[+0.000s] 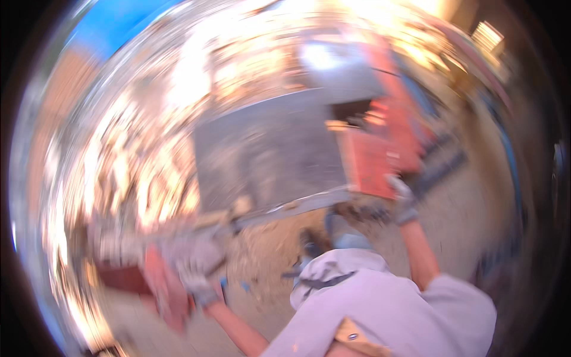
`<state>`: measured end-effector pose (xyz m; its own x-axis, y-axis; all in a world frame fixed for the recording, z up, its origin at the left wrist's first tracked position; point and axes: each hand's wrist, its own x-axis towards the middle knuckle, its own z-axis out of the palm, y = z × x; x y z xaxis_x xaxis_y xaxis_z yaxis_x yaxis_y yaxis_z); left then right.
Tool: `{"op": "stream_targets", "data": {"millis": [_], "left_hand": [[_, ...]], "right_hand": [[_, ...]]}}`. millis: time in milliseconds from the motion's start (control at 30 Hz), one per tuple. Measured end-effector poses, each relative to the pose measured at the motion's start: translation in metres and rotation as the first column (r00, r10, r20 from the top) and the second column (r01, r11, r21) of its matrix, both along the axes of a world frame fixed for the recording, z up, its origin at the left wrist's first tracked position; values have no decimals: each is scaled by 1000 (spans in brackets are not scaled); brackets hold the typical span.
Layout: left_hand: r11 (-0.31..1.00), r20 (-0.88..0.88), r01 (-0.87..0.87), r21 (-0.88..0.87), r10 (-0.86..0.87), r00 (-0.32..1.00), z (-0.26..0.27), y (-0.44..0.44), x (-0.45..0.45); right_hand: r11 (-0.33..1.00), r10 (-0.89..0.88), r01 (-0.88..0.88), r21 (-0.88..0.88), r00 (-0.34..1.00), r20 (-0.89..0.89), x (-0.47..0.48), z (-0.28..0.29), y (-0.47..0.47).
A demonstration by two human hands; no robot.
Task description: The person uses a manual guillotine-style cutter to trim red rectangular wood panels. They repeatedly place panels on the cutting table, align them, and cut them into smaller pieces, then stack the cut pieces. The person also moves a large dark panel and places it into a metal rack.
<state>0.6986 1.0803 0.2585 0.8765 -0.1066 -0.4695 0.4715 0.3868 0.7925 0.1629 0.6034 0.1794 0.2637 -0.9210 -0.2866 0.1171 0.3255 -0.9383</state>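
Motion blur softens the whole view. My right hand (403, 201), in a pale work glove, is at the lower right edge of a red metal housing (370, 163); the blur hides whether its fingers grip it. Left of that housing lies a flat grey metal plate (270, 151) with scuffs on it. Down at the lower left is my left hand (196, 283), also gloved. It is beside a blurred greyish piece (200, 252) and a red part (165, 285). Whether it holds either one cannot be made out.
Split firewood (151, 178) is heaped beyond the plate and along the left. Sawdust-coloured litter (272, 245) covers the ground by my feet. A red frame (397, 98) rises past the housing. Blue line (511, 156), possibly a hose or cable, curves at the right.
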Motion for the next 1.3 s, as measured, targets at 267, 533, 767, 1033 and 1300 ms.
{"op": "stream_targets", "data": {"millis": [267,533,767,1033,1300], "left_hand": [[81,-201,890,448,-961,189,-71,-445,-164],[-369,-49,782,503,-915,-401,-114,-621,-270],[-357,-141,851,385,-934,-329,-110,-624,-441],[-271,-271,746,609,-954,-126,-146,-704,-551],[-173,-16,641,748,-970,-243,-174,-844,-556]], "right_hand": [[724,-407,465,510,885,-229,19,6,-3],[258,-860,781,569,454,-233,-235,-28,28],[111,-943,908,-405,-32,-331,-721,144,53],[578,-632,808,-117,534,562,-854,97,-107],[370,-852,655,659,522,-41,-573,-147,-237]]}}
